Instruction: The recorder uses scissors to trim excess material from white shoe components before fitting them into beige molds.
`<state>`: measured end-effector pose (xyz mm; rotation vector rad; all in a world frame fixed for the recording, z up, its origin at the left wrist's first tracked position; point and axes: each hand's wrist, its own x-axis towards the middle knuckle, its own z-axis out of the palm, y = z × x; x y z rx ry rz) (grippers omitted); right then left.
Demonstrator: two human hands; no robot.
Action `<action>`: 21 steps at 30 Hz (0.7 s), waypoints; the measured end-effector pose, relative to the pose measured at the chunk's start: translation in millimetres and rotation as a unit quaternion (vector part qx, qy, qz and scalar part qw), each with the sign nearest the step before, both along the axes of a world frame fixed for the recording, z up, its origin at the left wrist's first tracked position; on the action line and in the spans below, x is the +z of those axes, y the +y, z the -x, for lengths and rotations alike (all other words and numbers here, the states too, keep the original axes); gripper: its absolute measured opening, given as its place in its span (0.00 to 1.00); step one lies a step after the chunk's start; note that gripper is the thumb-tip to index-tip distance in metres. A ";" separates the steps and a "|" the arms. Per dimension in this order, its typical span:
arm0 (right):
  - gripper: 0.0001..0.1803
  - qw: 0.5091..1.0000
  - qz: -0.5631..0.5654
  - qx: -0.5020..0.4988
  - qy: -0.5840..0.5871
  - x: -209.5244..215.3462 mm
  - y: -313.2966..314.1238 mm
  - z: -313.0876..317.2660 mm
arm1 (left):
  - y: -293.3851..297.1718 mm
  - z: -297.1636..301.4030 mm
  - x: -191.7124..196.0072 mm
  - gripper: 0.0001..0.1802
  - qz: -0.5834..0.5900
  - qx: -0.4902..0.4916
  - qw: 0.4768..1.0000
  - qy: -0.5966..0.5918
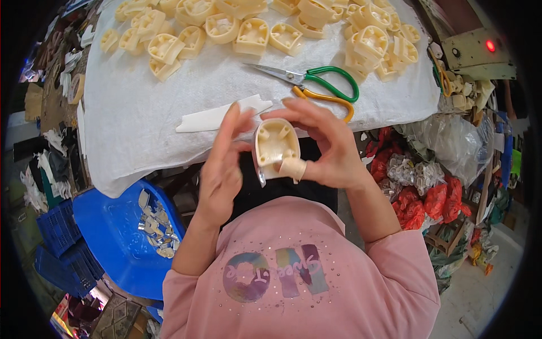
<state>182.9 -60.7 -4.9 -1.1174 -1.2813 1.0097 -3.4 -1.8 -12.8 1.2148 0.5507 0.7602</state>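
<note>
In front of my chest, my right hand (333,148) grips a hollow cream plastic shoe heel (278,141), its open side with several small posts facing up. A beige wrap of tape or bandage (293,168) circles the right thumb. Along the heel's left and lower edge runs a thin, shiny grey strip (261,175), one end hanging free. My left hand (223,161) is at the heel's left side, fingers stretched out and slightly blurred; whether its thumb touches the heel I cannot tell. Just beyond the hands, a white strip with notched ends (220,116) lies on the white cloth (135,130).
Scissors (294,78) with green and yellow handles lie partly open beyond my right hand. Several similar heels (251,37) are heaped along the table's far side. A blue plastic seat or tub (107,226) at left holds shiny pieces (157,226). Red bags (409,206) crowd the right floor.
</note>
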 end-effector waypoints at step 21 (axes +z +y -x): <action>0.35 0.996 -0.066 -0.028 -0.047 -15.6 0.3 33.5 | -10.8 -9.1 0.2 0.28 0.247 -0.015 0.966 -0.067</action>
